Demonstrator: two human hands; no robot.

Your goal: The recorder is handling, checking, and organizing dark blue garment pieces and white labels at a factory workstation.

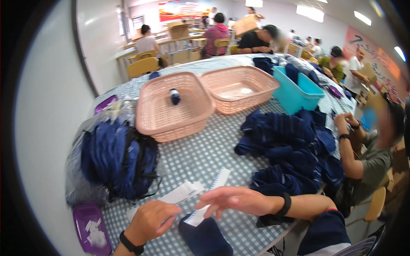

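In front of me lies a small dark blue folded cloth item (206, 237), its kind unclear. A white paper strip with blue marks along its edge (220, 178) slants down to the cloth. My right hand (237, 200) is over its middle, fingers stretched and apart, hiding whether they touch it. To the left of the cloth hovers my left hand (151, 221). Its fingers are loosely bent, the thumb stands apart, and nothing shows between them. More white strips (181, 193) lie on the checked tablecloth beyond my left hand.
A heap of dark blue cloth pieces (290, 141) lies at right, a bagged blue bundle (117, 158) at left. Pink baskets (147, 123), one holding a small dark roll (174, 97), and a turquoise bin (301, 100) stand behind. A purple tray (81, 226) holds white scraps. A co-worker (363, 158) sits at right.
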